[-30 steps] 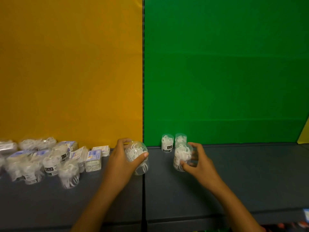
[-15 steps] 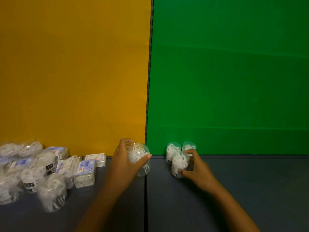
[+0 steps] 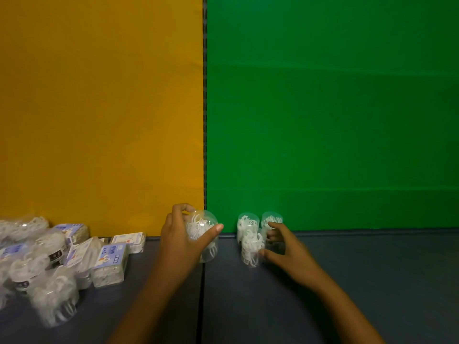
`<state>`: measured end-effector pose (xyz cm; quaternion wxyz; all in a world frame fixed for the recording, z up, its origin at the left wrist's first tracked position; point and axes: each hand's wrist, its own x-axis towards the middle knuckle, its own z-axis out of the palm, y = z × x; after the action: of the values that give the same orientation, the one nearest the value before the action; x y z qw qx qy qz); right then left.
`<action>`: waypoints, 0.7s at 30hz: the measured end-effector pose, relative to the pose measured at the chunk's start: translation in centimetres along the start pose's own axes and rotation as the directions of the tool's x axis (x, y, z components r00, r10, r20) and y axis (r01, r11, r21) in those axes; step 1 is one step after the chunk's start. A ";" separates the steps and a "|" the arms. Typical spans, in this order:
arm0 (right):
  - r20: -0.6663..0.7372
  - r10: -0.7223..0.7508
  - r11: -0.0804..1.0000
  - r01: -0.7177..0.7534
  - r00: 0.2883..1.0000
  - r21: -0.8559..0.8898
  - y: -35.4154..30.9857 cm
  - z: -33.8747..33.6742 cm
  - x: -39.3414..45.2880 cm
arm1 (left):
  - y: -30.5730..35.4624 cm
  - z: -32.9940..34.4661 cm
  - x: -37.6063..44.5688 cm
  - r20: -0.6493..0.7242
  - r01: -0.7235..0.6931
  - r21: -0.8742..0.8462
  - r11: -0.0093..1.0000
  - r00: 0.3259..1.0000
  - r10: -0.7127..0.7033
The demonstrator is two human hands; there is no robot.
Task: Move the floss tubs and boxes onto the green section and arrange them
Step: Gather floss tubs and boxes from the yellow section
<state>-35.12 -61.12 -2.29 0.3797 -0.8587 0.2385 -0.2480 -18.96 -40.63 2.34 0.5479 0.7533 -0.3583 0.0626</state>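
- looks like a staged recording setup, not a home
- plain orange backdrop (image 3: 99,108) beside green backdrop (image 3: 323,120)
- dark bench (image 3: 372,281) carrying packaged floss stock (image 3: 109,261)

Clear glossy plastic floss tubs (image 3: 250,245) stand on a matt grey shelf (image 3: 360,281).

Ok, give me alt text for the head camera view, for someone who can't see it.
A person's left hand grips a clear floss tub at the seam between the orange and green backdrops, while the right hand touches the front tub of three standing before the green panel. More tubs and boxes lie piled at left.
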 end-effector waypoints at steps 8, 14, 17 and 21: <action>-0.066 -0.123 0.926 0.090 0.990 -0.366 2.0 -8.4 -3.6 | 6.0 5.2 -2.4 -0.045 -0.073 -0.005 0.997 0.996 0.073; -0.097 -0.181 0.801 0.089 0.979 -0.592 4.3 -16.2 -7.6 | 11.7 11.0 -5.6 -0.041 -0.071 0.026 0.997 0.997 0.072; -0.099 -0.166 0.792 0.073 0.981 -0.607 5.9 -19.0 -9.6 | 13.4 13.9 -7.6 -0.037 -0.063 0.030 0.998 0.997 0.064; -0.055 -0.125 0.806 0.069 0.991 -0.588 8.7 -21.3 -11.6 | 14.6 17.9 -9.7 -0.010 -0.039 0.036 0.999 0.999 0.039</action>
<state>-58.80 -70.74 0.74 0.0729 -0.9327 0.2758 -0.2207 -40.30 -53.73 1.97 0.5350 0.7554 -0.3690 0.0835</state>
